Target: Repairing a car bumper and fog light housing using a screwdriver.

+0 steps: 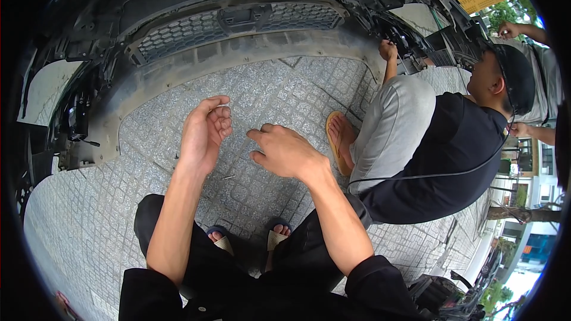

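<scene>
My left hand (205, 134) is raised over the paving, palm turned inward and fingers loosely bent, with nothing visible in it. Beside it, my right hand (286, 150) hovers back-up, its index finger and thumb stretched apart and no object showing. Beyond both hands, apart from them, is a large dark car bumper (238, 47), seen from its inner side. It has a honeycomb grille (184, 31) in the middle. On the ground below my hands lies a small, thin metallic piece (228, 177), too small to name.
At my right a co-worker (446, 148) in a dark shirt and cap crouches, one hand (388, 50) at the bumper's right end. A black cable (428, 176) crosses that person's back. Another person (538, 77) stands behind. Grey paving (160, 125) spreads beneath us.
</scene>
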Demonstrator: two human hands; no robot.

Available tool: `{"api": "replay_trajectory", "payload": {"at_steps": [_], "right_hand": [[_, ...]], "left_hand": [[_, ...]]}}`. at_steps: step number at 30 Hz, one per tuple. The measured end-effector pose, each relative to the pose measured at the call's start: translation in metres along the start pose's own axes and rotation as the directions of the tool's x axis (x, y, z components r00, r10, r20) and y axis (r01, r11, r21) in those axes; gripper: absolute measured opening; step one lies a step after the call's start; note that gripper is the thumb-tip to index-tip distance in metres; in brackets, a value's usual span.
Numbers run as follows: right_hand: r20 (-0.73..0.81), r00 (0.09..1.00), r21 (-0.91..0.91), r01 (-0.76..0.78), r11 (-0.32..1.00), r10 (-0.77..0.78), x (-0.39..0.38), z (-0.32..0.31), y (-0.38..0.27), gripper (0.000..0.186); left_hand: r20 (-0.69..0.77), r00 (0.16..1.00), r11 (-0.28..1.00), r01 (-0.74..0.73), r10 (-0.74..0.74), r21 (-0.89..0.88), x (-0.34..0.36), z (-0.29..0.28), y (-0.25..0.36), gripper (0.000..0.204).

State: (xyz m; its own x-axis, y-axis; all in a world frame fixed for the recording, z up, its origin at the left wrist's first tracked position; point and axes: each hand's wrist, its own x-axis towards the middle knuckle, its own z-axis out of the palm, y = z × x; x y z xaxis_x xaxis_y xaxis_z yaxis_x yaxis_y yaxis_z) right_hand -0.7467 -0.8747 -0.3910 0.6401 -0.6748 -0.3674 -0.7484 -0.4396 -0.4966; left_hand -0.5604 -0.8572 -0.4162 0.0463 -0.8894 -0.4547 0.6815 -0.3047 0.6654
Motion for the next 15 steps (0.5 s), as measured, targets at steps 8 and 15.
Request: {"api": "replay_trajectory", "payload": {"at_steps": [8,15], "right_hand": [[-0.024,0.999,-0.028,0.039,0.999,-0.040,0.0011,0.0037,0.0033,0.042],[0.009,1.000,-0.036,0.028,0.999,-0.028,0.0031,0.0031,0.0017,0.044]], "left_hand": [[0.007,1.000,1.000,-0.001,0.001,-0.007,-0.0008,0.0016,0.0007,0.023],[-0.030,1.000,1.000,0.001,0.000,0.010,-0.0025,0.0034,0.0037,0.023]]}}
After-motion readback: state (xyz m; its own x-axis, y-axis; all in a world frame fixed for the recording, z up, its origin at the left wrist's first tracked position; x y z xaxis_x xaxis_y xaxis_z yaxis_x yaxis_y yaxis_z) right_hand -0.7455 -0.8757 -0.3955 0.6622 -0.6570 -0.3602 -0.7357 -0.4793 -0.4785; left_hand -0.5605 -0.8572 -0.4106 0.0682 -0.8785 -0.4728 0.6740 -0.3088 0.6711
